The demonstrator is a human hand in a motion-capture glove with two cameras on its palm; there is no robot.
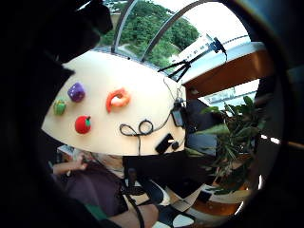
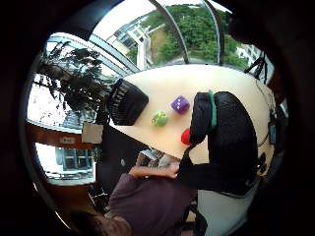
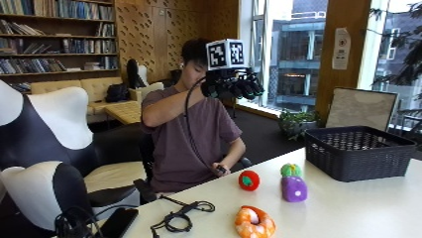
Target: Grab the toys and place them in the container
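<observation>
Raised well above the table (image 3: pixel 369 208), gloved right hand (image 3: pixel 231 87), fingers loosely curled, holding nothing. Near the front edge, left to right: coiled black cable (image 3: pixel 181 218), orange shrimp toy (image 3: pixel 255 223), red tomato toy (image 3: pixel 248 180), purple-and-green eggplant toy (image 3: pixel 293 186), all apart with bare tabletop between. Just beyond the eggplant, dark slotted basket (image 3: pixel 359 151); inside hidden.

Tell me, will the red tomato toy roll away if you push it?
Probably a little. The tomato looks round, so a push might roll it along the table. It also looks soft and plush, so it likely squashes, stops soon, and is light to lift.
</observation>
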